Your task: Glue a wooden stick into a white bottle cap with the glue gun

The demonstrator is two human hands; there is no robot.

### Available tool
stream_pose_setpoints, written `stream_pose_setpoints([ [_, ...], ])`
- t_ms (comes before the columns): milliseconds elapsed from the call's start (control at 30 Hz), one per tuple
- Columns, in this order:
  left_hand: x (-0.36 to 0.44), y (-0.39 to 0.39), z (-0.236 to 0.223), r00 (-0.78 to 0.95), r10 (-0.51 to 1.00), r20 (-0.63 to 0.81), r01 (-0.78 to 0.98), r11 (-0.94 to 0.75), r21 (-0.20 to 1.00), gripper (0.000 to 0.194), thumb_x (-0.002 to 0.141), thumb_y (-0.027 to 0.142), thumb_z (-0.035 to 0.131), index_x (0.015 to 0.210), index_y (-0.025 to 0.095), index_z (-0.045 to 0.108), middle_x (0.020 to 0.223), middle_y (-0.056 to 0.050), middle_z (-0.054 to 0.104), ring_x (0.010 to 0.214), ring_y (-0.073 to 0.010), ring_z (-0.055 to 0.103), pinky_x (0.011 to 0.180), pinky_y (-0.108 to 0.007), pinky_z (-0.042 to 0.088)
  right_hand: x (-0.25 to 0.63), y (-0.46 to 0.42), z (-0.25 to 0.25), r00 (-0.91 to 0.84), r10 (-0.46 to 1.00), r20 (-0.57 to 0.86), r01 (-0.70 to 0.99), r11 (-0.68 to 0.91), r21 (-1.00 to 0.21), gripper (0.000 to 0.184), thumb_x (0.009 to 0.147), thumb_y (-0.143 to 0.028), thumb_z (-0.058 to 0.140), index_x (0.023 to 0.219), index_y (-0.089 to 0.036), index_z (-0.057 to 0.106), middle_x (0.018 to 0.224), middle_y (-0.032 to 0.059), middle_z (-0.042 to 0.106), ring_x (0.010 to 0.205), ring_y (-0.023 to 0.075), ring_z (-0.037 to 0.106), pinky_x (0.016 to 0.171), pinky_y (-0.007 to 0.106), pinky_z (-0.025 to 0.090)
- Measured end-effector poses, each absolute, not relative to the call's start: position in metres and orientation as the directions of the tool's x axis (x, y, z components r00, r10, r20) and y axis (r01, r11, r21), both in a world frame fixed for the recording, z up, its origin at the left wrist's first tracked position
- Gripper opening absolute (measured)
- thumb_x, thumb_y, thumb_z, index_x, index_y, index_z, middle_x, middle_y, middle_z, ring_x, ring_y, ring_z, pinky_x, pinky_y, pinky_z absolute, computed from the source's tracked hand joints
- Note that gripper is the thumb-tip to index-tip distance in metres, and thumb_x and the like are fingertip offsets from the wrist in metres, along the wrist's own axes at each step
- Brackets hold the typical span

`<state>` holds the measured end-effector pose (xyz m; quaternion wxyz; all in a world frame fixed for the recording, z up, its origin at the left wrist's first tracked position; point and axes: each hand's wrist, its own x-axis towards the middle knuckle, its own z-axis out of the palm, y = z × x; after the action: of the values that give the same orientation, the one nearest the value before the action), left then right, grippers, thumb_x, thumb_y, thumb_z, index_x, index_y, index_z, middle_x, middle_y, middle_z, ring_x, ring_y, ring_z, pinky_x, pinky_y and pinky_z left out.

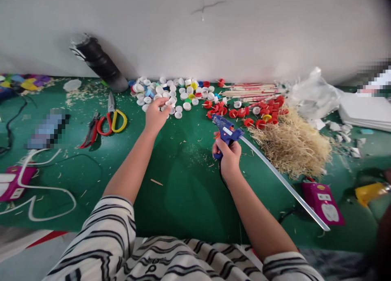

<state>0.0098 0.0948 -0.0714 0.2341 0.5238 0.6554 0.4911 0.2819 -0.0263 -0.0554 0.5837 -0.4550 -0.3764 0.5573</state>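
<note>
My left hand [157, 116] reaches to the front of a pile of bottle caps [186, 95], mostly white. Its thumb and fingertips close on a white bottle cap [168, 104], partly hidden by the fingers. Wrapped around the handle of a blue hot glue gun [226, 131] is my right hand [229, 156]. The nozzle points up and left. From the gun's back a long clear glue stick [284, 181] sticks out toward the lower right. Just beyond the gun lie red caps [264, 110], some with sticks through them.
Scissors [111, 116] and red-handled pliers [91, 131] lie at left, near a black bottle [102, 61]. Thin wooden sticks [250, 91], straw-like shreds [293, 144] and a plastic bag [316, 95] are at right. Purple power strips [324, 201] with cords sit on both sides.
</note>
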Motion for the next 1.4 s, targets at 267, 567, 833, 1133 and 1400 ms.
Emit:
stream_pose_setpoints([
  [267,0.018,0.092,-0.069,-0.225,0.916,0.332,0.816,-0.009,0.578,0.039,0.087,0.029,0.072,0.125,0.028,0.079,0.137,-0.009,0.074,0.138,-0.0349,0.06,0.127,-0.054,0.042,0.282,-0.025,-0.052,0.096,0.993,-0.065,-0.313,-0.032,-0.949,0.031,0.08,-0.046,0.081,0.098,-0.021,0.074,0.055,-0.0055,0.057,0.05,0.0117,0.045,0.05,0.03,0.035],
  [567,0.062,0.135,-0.063,-0.037,0.974,0.224,0.913,-0.059,0.405,0.038,0.077,0.032,0.081,0.115,0.024,0.081,0.128,-0.017,0.075,0.135,-0.0521,0.055,0.114,-0.072,0.041,0.286,-0.024,-0.048,0.12,0.991,-0.054,-0.313,-0.014,-0.95,0.035,0.079,-0.049,0.082,0.098,-0.021,0.074,0.055,-0.0054,0.058,0.049,0.0117,0.045,0.05,0.03,0.035],
  [833,0.072,0.129,-0.053,-0.076,0.959,0.272,0.778,-0.113,0.618,0.021,0.076,0.024,0.082,0.096,0.023,0.082,0.11,-0.01,0.078,0.099,-0.0308,0.07,0.103,-0.055,0.052,0.287,-0.025,-0.045,0.105,0.994,-0.039,-0.349,0.001,-0.937,0.035,0.08,-0.049,0.081,0.099,-0.021,0.072,0.054,-0.0056,0.057,0.049,0.0114,0.045,0.05,0.03,0.034],
  [1133,0.071,0.071,-0.052,0.07,0.997,-0.037,-0.483,0.066,0.873,0.045,0.054,0.03,0.105,0.093,0.024,0.083,0.088,0.001,0.077,0.079,-0.0099,0.073,0.068,-0.019,0.057,0.283,-0.03,-0.044,0.045,0.998,-0.038,-0.355,-0.019,-0.935,0.033,0.08,-0.046,0.08,0.1,-0.02,0.072,0.055,-0.0058,0.058,0.048,0.011,0.046,0.05,0.029,0.035],
  [1400,0.062,0.07,-0.063,0.218,0.975,0.044,-0.535,0.081,0.841,0.049,0.053,0.031,0.109,0.094,0.021,0.085,0.095,-0.003,0.081,0.078,-0.0113,0.077,0.065,-0.019,0.06,0.279,-0.035,-0.047,-0.026,1.0,0.007,-0.344,-0.002,-0.939,0.029,0.08,-0.043,0.078,0.098,-0.021,0.073,0.053,-0.0061,0.058,0.046,0.011,0.046,0.048,0.029,0.035],
])
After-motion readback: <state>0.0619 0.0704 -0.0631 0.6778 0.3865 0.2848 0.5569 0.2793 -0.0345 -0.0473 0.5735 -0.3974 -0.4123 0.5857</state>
